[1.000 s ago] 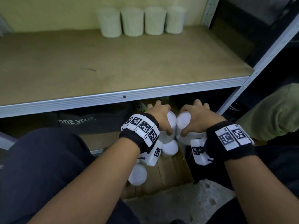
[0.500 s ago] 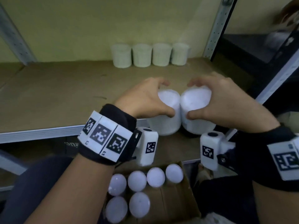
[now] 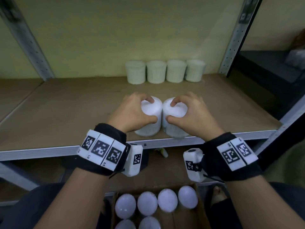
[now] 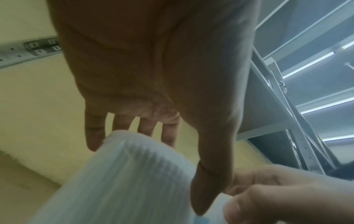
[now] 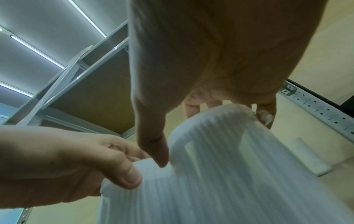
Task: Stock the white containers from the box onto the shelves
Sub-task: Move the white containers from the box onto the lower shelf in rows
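Our left grip (image 3: 132,111) clasps one white container (image 3: 149,124) from above, our right grip (image 3: 192,112) clasps another (image 3: 175,128); the two touch, at the shelf's (image 3: 66,113) front edge. Four more containers (image 3: 165,71) line its back edge. Below, the box (image 3: 200,210) holds others.

A second ago we had both hands down in the box (image 3: 200,210), each closed on a white container; now our left hand (image 3: 130,113) and right hand (image 3: 193,113) have come up over the shelf (image 3: 57,116). The left container (image 3: 151,119) and right container (image 3: 175,121), in mid-air before the shelf's edge half a second ago, now sit side by side near its front edge, touching, with each grip closed over a lid
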The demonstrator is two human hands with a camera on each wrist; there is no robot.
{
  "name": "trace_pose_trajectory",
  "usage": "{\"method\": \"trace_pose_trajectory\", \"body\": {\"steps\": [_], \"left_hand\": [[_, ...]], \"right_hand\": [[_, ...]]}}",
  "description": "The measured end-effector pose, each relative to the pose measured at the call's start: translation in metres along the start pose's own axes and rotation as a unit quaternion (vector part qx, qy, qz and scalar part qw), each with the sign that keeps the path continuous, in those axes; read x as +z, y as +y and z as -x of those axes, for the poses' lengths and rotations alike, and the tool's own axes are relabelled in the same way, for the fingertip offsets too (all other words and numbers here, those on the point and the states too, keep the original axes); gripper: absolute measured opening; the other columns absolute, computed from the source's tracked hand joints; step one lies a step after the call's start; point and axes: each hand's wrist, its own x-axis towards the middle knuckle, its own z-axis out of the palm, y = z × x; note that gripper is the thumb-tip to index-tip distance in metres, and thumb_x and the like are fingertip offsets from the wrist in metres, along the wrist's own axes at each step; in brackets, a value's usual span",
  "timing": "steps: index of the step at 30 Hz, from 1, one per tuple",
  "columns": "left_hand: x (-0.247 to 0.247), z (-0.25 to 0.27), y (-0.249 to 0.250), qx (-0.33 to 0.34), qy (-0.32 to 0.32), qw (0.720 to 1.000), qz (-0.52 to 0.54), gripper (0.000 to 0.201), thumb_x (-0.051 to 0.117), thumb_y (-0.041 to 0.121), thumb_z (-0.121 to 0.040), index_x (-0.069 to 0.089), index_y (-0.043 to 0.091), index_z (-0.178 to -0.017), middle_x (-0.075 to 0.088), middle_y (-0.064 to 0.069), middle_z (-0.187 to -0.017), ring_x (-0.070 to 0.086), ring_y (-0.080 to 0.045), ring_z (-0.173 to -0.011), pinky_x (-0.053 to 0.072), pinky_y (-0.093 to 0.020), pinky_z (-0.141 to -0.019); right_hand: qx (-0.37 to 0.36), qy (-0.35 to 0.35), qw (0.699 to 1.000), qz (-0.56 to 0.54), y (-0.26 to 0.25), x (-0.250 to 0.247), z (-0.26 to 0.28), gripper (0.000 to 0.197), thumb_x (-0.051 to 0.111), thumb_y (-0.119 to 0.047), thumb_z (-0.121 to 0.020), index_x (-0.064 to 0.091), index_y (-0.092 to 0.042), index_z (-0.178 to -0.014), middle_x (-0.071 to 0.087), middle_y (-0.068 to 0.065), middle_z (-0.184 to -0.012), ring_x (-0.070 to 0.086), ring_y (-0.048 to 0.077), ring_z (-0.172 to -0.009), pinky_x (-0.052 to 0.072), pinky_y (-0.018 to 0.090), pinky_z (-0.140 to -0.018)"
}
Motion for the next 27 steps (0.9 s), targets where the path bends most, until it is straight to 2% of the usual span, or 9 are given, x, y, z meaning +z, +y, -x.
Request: {"method": "trace_pose_trajectory", "body": {"steps": [2, 7, 10, 13, 16, 19, 22, 27], "left_hand": [[0.001, 0.001, -0.004, 0.005, -0.004, 1.0, -0.005, 0.049, 0.073, 0.039, -0.071, 0.056, 0.034, -0.116, 0.051, 0.005, -0.126, 0.046, -0.019, -0.118, 0.043, -0.036, -0.094], [0.004, 0.005, -0.011, 0.022, 0.001, 1.0, 0.017, 0.05, 0.071, 0.037, -0.077, 0.053, 0.031, -0.123, 0.047, 0.008, -0.133, 0.04, -0.014, -0.126, 0.034, -0.024, -0.097], [0.003, 0.013, -0.013, 0.026, 0.016, 0.999, 0.017, 0.05, 0.07, 0.036, -0.08, 0.053, 0.029, -0.125, 0.045, 0.008, -0.134, 0.038, -0.012, -0.129, 0.028, -0.02, -0.099], [0.0, 0.023, -0.013, 0.038, 0.043, 0.998, 0.004, 0.042, 0.067, 0.034, -0.083, 0.056, 0.027, -0.123, 0.048, 0.007, -0.13, 0.038, -0.011, -0.129, 0.028, -0.02, -0.1], [-0.001, 0.03, -0.008, 0.056, 0.064, 0.996, -0.02, 0.033, 0.06, 0.03, -0.089, 0.06, 0.024, -0.122, 0.052, 0.007, -0.13, 0.039, -0.01, -0.128, 0.025, -0.014, -0.098], [0.005, 0.031, -0.003, 0.074, 0.083, 0.993, -0.041, 0.028, 0.057, 0.026, -0.092, 0.065, 0.021, -0.118, 0.058, 0.004, -0.127, 0.046, -0.012, -0.125, 0.035, -0.023, -0.103], [0.011, 0.032, -0.003, 0.072, 0.112, 0.99, -0.046, 0.027, 0.057, 0.022, -0.091, 0.067, 0.021, -0.116, 0.061, 0.005, -0.122, 0.052, -0.012, -0.118, 0.042, -0.025, -0.099], [0.008, 0.03, -0.01, 0.083, 0.118, 0.988, -0.058, 0.025, 0.056, 0.017, -0.091, 0.068, 0.022, -0.113, 0.064, 0.004, -0.115, 0.055, -0.015, -0.112, 0.047, -0.034, -0.096]], "right_hand": [[0.007, 0.002, 1.0, -0.003, -0.002, 0.004, 0.0, 0.039, 0.072, -0.038, -0.07, 0.061, -0.024, -0.105, 0.041, -0.009, -0.103, 0.041, 0.024, -0.114, 0.038, 0.044, -0.101], [0.004, -0.006, 1.0, 0.002, -0.005, 0.007, -0.001, 0.039, 0.07, -0.038, -0.073, 0.058, -0.026, -0.108, 0.038, -0.013, -0.105, 0.038, 0.022, -0.119, 0.037, 0.043, -0.104], [-0.011, -0.024, 1.0, 0.011, -0.005, 0.005, 0.001, 0.043, 0.071, -0.039, -0.077, 0.056, -0.026, -0.115, 0.041, -0.01, -0.113, 0.036, 0.022, -0.123, 0.034, 0.031, -0.101], [-0.026, -0.042, 0.998, 0.045, -0.008, -0.004, 0.006, 0.049, 0.07, -0.041, -0.08, 0.056, -0.024, -0.124, 0.044, -0.004, -0.131, 0.032, 0.021, -0.128, 0.025, 0.021, -0.095], [-0.03, -0.013, 0.997, 0.068, -0.012, -0.016, 0.012, 0.043, 0.068, -0.035, -0.084, 0.059, -0.022, -0.124, 0.05, -0.002, -0.13, 0.042, 0.018, -0.124, 0.024, 0.015, -0.088], [-0.024, -0.021, 0.997, 0.07, -0.016, -0.017, 0.017, 0.03, 0.068, -0.028, -0.086, 0.068, -0.02, -0.115, 0.064, -0.001, -0.122, 0.056, 0.014, -0.114, 0.032, 0.014, -0.085], [-0.016, -0.018, 0.997, 0.072, -0.017, -0.015, 0.018, 0.021, 0.063, -0.02, -0.089, 0.072, -0.02, -0.108, 0.064, 0.0, -0.122, 0.06, 0.015, -0.111, 0.035, 0.014, -0.083], [-0.016, -0.03, 0.996, 0.082, -0.023, -0.013, 0.009, 0.023, 0.06, -0.012, -0.092, 0.072, -0.02, -0.109, 0.063, 0.004, -0.124, 0.062, 0.018, -0.108, 0.037, 0.016, -0.08]]}}
